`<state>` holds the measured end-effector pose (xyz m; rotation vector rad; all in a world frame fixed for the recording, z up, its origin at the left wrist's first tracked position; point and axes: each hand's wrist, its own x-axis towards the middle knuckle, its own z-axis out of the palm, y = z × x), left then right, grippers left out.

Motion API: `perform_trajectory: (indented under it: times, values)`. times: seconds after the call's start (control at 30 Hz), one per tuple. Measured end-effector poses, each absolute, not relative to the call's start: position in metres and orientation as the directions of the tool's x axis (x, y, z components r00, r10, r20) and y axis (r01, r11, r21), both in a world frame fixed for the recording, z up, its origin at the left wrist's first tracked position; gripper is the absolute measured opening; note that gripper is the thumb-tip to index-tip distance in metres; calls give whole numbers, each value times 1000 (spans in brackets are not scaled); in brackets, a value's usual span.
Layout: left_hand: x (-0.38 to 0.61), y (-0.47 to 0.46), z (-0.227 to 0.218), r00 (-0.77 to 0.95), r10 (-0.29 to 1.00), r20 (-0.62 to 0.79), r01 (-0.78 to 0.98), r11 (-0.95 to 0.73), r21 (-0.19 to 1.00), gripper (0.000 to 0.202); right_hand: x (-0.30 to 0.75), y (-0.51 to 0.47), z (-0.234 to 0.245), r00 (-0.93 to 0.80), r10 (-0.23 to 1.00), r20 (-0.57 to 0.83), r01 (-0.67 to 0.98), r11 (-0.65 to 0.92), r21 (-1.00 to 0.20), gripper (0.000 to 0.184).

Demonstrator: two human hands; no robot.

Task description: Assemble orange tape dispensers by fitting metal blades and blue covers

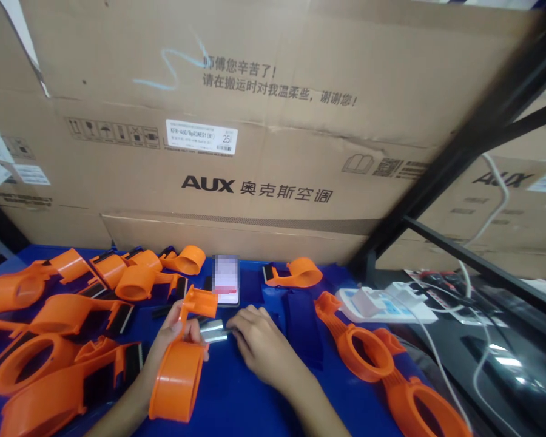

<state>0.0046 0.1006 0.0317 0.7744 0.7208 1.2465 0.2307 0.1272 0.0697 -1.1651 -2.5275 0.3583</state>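
Observation:
My left hand is wrapped round an orange tape dispenser, its round hub hanging down and its narrow end pointing up and right. Beside it, several shiny metal strips lie on the blue table surface. My right hand reaches down at their right end, fingers bent and pressed together on a strip's tip; the fingertips are partly hidden. Just beyond the hands stands a phone with a lit, partly blurred screen.
Several orange dispensers with black pieces crowd the left. One more dispenser lies behind, and others lie right. A white power strip with cables sits at the right edge. Behind is a large cardboard box and a black metal frame.

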Motion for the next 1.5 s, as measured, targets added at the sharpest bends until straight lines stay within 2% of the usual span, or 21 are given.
perform_trajectory:
  times: [0.07, 0.13, 0.27, 0.37, 0.5, 0.77, 0.93, 1.1, 1.3, 1.5]
  values:
    - [9, 101, 32, 173, 985, -30, -549, 121, 827, 47, 232, 128, 71, -569, 785, 246, 673, 616, -409, 22]
    - [14, 99, 33, 178, 982, -64, -531, 151, 834, 41, 234, 130, 73, -499, 809, 311, 619, 584, -525, 22]
    - [21, 90, 37, 146, 980, -139, -471, 192, 861, 34, 233, 129, 75, -296, 877, 378, 350, 468, -811, 19]
    - [22, 88, 37, 172, 975, -142, -438, 204, 875, 35, 228, 125, 75, -223, 903, 368, 185, 410, -893, 23]
    - [20, 89, 33, 203, 972, -121, -423, 199, 884, 35, 224, 122, 73, -205, 916, 344, 181, 381, -907, 25]
    - [18, 88, 34, 238, 967, -92, -426, 189, 885, 42, 226, 123, 69, -151, 910, 385, 299, 413, -860, 21]
    - [17, 90, 32, 221, 970, -102, -425, 190, 885, 42, 225, 121, 70, -145, 911, 386, 258, 412, -874, 21]
    - [18, 89, 32, 207, 970, -124, -417, 203, 886, 45, 224, 121, 71, -242, 891, 384, 246, 439, -864, 19]
    - [18, 88, 33, 196, 973, -126, -407, 197, 892, 45, 224, 123, 67, -249, 883, 398, 215, 451, -866, 18]
    - [20, 86, 33, 203, 971, -129, -416, 205, 886, 43, 224, 123, 69, -280, 858, 430, 275, 501, -820, 16]
